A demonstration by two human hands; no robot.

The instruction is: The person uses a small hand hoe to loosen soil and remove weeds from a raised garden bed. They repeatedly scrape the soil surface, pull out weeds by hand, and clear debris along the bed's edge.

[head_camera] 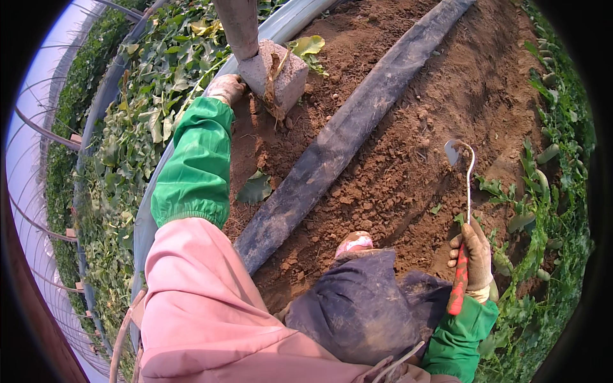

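My right hand [473, 256], in a soiled work glove, grips the red handle [459, 282] of a hand hoe. The hoe's thin white shank curves up to a flat metal blade [452, 152], held over loose brown soil. My left hand [226, 89], gloved too, is at the lower left side of a concrete block [282, 76]. Its fingers are bent, and whatever may be between them is hidden. A thick post [238, 28] stands on the block. Dry brown plant matter [274, 88] hangs down the block's near face.
A strip of black plastic film [330, 143] crosses the soil diagonally. Clear film [155, 191] and leafy vines [143, 115] line the left, with curved greenhouse hoops [45, 127] beyond. Along the right grow leafy plants [541, 239] with several pale green elongated vegetables [521, 221] among them.
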